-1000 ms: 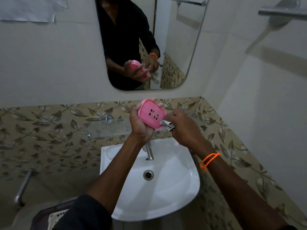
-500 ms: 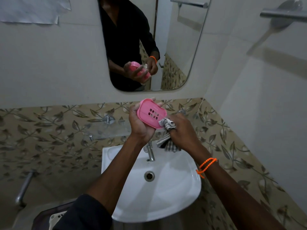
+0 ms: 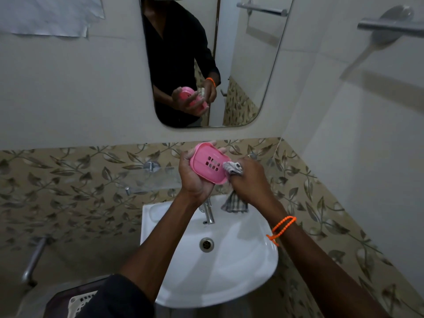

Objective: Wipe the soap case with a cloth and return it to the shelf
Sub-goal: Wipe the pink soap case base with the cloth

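My left hand (image 3: 195,177) grips a pink soap case (image 3: 207,162) from below and behind, its slotted face tilted toward me above the basin. My right hand (image 3: 250,182) holds a grey checked cloth (image 3: 232,167) bunched at the fingertips and presses it against the case's right edge. The cloth's loose end (image 3: 235,203) hangs below my right hand. A clear glass shelf (image 3: 146,180) is fixed to the leaf-patterned tiles left of my hands.
A white wash basin (image 3: 252,267) with a chrome tap (image 3: 208,212) sits right under my hands. A mirror (image 3: 247,65) hangs above, a towel bar (image 3: 390,26) at upper right, a metal pipe (image 3: 34,260) at lower left and a dark bin (image 3: 68,299) at the bottom.
My right hand has slid the cloth along the case's right edge, and the cloth's loose end now hangs out below that hand. The case stays in my left hand.
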